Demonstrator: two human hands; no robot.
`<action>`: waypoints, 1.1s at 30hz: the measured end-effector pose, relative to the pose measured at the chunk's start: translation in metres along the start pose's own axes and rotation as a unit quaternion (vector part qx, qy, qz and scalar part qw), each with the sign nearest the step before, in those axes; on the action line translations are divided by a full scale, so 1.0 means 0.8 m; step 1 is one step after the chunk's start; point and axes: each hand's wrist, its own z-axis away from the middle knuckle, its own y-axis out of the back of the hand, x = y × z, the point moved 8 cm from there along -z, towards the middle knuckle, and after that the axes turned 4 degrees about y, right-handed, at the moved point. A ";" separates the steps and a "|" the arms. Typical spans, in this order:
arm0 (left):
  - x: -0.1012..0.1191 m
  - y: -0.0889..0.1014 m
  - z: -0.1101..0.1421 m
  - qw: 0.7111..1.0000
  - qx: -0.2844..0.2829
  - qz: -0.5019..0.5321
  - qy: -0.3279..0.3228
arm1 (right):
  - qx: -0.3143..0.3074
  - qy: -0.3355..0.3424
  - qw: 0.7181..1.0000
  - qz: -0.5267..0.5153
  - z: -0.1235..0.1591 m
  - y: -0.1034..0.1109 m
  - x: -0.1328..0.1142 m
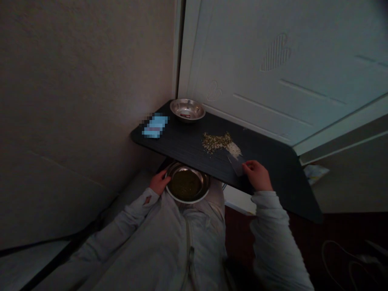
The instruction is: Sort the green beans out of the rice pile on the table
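Observation:
My left hand grips the rim of a metal bowl that rests on my lap, just under the table's near edge. Dark green grains or beans cover the bowl's bottom. With its fingers pinched, my right hand holds a thin translucent card by its right side. The card is tilted on the dark table, close to a patch of pale grains. Left of these lies a spread of mixed green and white grains.
A second metal bowl stands at the table's back left, with a small reddish mark inside. Near the left corner lies a lit, blurred phone-like screen. A white panel with hearts borders the table's back, and a wall its left.

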 end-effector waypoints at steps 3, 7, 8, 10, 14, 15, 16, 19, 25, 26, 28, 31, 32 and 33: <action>-0.004 -0.001 -0.002 1.000 -0.002 0.007 -0.005 | 0.007 0.008 1.000 0.010 -0.019 0.004 0.002; -0.007 -0.002 -0.004 1.000 -0.002 0.019 -0.010 | 0.036 0.028 0.998 -0.037 -0.032 0.006 -0.005; -0.007 -0.002 -0.003 1.000 -0.002 0.019 -0.011 | 0.046 0.034 0.997 -0.052 -0.033 0.006 -0.009; -0.006 -0.002 -0.003 1.000 -0.002 0.020 -0.009 | 0.066 0.050 0.994 -0.074 -0.035 0.004 -0.019; -0.003 -0.003 -0.002 1.000 -0.001 0.014 -0.005 | 0.066 0.085 0.990 -0.086 -0.040 -0.007 -0.039; -0.003 -0.003 -0.002 1.000 0.000 0.010 -0.005 | 0.060 0.090 0.991 -0.082 -0.042 -0.010 -0.043; -0.003 -0.003 -0.002 1.000 0.000 0.008 -0.005 | 0.055 0.094 0.991 -0.076 -0.043 -0.013 -0.045; -0.005 -0.004 -0.002 1.000 -0.001 0.012 -0.005 | 0.049 0.094 0.992 -0.066 -0.045 -0.019 -0.046; -0.003 -0.001 -0.001 1.000 0.008 0.013 -0.002 | 0.013 0.116 0.990 -0.082 -0.043 -0.032 -0.057; -0.002 -0.002 0.000 1.000 0.006 0.013 -0.004 | 0.006 0.119 0.989 -0.088 -0.042 -0.034 -0.060; 0.000 -0.001 0.000 1.000 0.004 0.019 -0.005 | -0.012 0.120 0.987 -0.103 -0.038 -0.041 -0.065; 0.001 -0.002 0.000 1.000 -0.001 0.018 -0.007 | -0.041 0.121 0.983 -0.134 -0.031 -0.051 -0.075; 0.000 -0.003 0.000 1.000 -0.002 0.014 -0.006 | -0.050 0.122 0.980 -0.146 -0.028 -0.054 -0.078; 0.000 -0.003 0.000 1.000 -0.001 0.012 -0.003 | -0.061 0.123 0.977 -0.161 -0.026 -0.057 -0.082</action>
